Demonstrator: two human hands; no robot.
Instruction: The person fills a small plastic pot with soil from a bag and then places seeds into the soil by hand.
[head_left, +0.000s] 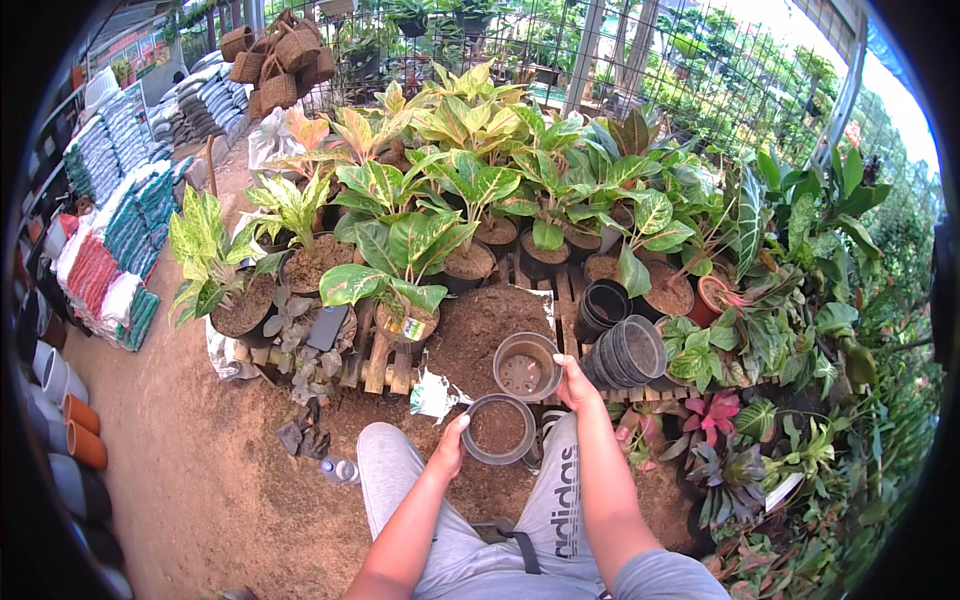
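My left hand (450, 448) grips the rim of a dark plastic pot with soil in it (499, 429), held between my knees. In my right hand (576, 382) is the rim of another plastic pot (525, 366), with drainage holes showing in its bottom and little or no soil inside. The two pots are close together, the right-hand one a little farther from me. Beyond them a heap of dark soil (480, 319) lies on a slatted wooden bench. Right of my right hand, a nested stack of grey pots (624, 352) leans over, beside upright black pots (602, 309).
Potted aglaonema plants (409, 259) crowd the bench. A phone (327, 328) lies at its left part. A plastic bottle (340, 470) is on the ground by my left knee. Stacked bags (112, 262) and orange pots (86, 446) stand at left; leafy plants (727, 480) grow at right.
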